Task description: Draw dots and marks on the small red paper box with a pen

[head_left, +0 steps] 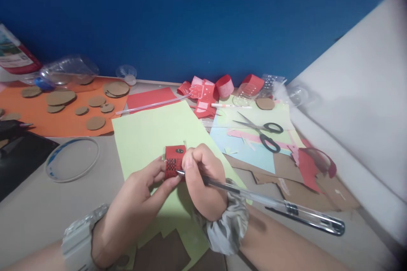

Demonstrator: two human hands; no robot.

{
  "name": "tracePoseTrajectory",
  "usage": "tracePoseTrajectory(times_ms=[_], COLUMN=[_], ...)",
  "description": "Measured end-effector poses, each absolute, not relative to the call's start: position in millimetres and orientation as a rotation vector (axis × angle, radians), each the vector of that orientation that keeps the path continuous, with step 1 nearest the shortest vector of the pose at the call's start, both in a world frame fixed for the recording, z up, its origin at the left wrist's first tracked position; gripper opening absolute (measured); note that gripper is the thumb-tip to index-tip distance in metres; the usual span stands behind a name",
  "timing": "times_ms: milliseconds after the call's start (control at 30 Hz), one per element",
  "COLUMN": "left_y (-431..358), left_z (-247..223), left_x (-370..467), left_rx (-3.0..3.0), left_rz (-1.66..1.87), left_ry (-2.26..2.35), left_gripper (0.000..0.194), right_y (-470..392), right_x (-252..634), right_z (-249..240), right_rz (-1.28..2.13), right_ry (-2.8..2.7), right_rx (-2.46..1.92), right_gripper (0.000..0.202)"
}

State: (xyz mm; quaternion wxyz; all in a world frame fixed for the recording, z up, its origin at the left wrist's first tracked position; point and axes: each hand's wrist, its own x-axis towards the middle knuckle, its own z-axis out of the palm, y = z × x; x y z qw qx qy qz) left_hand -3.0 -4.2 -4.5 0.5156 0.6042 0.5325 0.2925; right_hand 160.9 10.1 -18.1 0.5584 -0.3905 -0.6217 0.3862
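Note:
Over a light green paper sheet, my left hand grips a small red paper-covered piece by its left and lower edges. The piece bears a black checkered pattern and a dark oval mark near its top. My right hand is closed round a clear-barrelled pen, whose metal tip touches or nearly touches the piece's lower right. The pen's back end points to the lower right. Some fingers of my right hand curl beside the piece and hide its right side.
Scissors lie on coloured paper scraps at the right, near cardboard pieces. Cardboard discs rest on orange paper at the left. A tape roll, a plastic bottle and red paper rings are around.

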Motion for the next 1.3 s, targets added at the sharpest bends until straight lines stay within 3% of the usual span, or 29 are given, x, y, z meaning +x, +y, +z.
tracePoseTrajectory(times_ms=[367,800,1133,1300], left_y=[-2,-3,-5,-5], left_z=[-6,-5,-6,-8], left_x=[-3,-4,-4,-5], left_rx=[1.413,1.377,1.371,1.45], left_rz=[0.708,0.714,0.703,0.734], left_ry=[1.259,1.288,1.264,1.353], left_gripper=[0.027,0.017,0.02,0.021], right_y=[5,6,5,4], right_x=[161,158,160,162], right_z=[-21,-19,-20,-36], right_rz=[0.785,0.857,0.884,0.89], right_ry=[-1.485,-1.488,-1.527,-1.423], right_rx=[-0.87,-0.878,-0.862,-0.73], right_gripper=[0.029,0.026,0.03,0.018])
